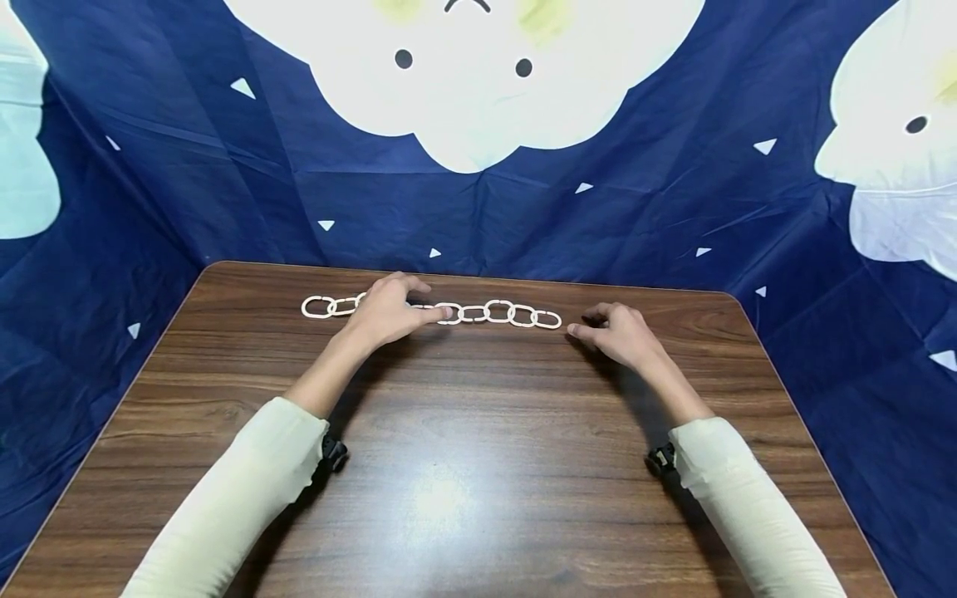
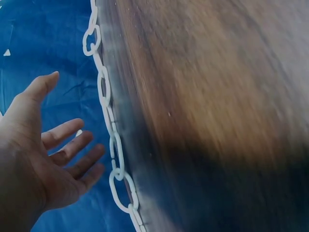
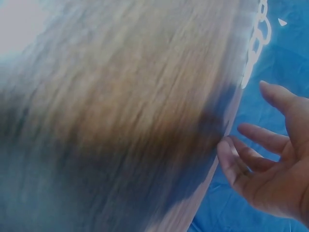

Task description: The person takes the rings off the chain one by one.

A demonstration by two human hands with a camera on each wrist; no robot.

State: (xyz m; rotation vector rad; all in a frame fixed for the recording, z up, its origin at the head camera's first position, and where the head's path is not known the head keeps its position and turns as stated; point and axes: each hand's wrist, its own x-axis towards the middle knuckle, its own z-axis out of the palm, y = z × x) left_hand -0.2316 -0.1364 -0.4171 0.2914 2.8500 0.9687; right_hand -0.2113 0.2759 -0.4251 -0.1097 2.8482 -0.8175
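One chain of white, oval, plastic-looking links (image 1: 460,314) is laid in a line near the far edge of one brown wood-grain table (image 1: 493,399). Four whole links are counted to the right of the left hand (image 1: 390,309) and at least two links to its left; the total cannot be told, as others are covered. The left hand is held over the chain's middle, fingers spread and loosely extended, nothing gripped; whether the chain is touched cannot be told. The right hand (image 1: 620,332) is held just beyond the chain's right end, apart from it, fingers slightly bent, nothing held. Two pale sleeves (image 1: 232,490) are worn.
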